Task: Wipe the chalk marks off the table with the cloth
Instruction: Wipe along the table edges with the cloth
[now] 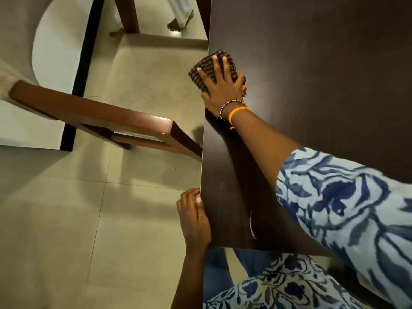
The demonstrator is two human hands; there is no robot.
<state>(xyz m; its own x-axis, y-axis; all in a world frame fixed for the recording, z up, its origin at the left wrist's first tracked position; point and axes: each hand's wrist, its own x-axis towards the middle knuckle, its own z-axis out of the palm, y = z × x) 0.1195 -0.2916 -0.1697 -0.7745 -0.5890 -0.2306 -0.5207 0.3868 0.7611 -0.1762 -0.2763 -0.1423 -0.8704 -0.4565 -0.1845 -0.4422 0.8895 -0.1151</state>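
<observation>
My right hand (219,85) lies flat with fingers spread on a folded checked cloth (201,69), pressing it onto the dark brown table (312,85) at its left edge; part of the cloth overhangs the edge. A thin pale chalk mark (252,226) runs along the table near its front left corner. My left hand (194,219) rests against the table's left edge near that corner, fingertips curled onto the rim, holding nothing else.
A brown wooden chair (100,117) stands close to the table's left side on a pale tiled floor (55,230). Another person's foot (176,24) and a table leg (128,14) show at the top.
</observation>
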